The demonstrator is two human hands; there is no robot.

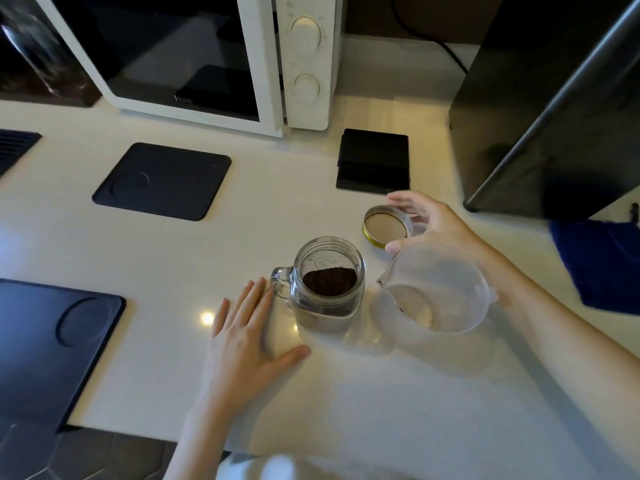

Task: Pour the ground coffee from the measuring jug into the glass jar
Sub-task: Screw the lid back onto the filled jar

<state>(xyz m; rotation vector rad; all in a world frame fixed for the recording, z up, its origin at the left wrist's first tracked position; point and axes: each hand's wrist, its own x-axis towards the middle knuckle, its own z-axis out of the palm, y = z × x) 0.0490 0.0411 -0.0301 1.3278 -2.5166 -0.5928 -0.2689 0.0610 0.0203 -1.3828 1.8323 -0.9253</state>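
At centre frame, a clear glass jar with a side handle (325,284) stands on the white tabletop (277,209), dark ground coffee (329,280) lying inside it, while the left hand (247,336) rests flat and released beside it, fingertips at the handle. Just right of the jar, the translucent plastic measuring jug (434,289) stands with almost nothing in it. Above it, the right hand (426,220) reaches with fingers spread around a round gold-rimmed metal lid (385,228), not clearly gripping it.
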